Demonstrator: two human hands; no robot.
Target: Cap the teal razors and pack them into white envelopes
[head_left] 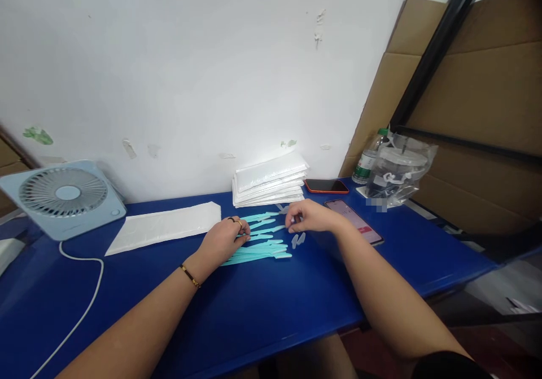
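Our half-curled left hand (228, 238) covers teal sticks (261, 249), probably steadying them. At their two o'clock, our right hand (305, 216) curls nearly closed; we can't tell what either grips.

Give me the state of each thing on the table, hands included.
Left hand: on the teal tools
Right hand: fingers curled
Teal tools: loosely fanned
Clear pieces: lying loose
Single packet: flat
Packets: stacked
Orange-edged phone: screen dark
Other phone: screen lit
Fan: tilted, running unclear
Cable: slack
Bottle: capped
Cup: bagged
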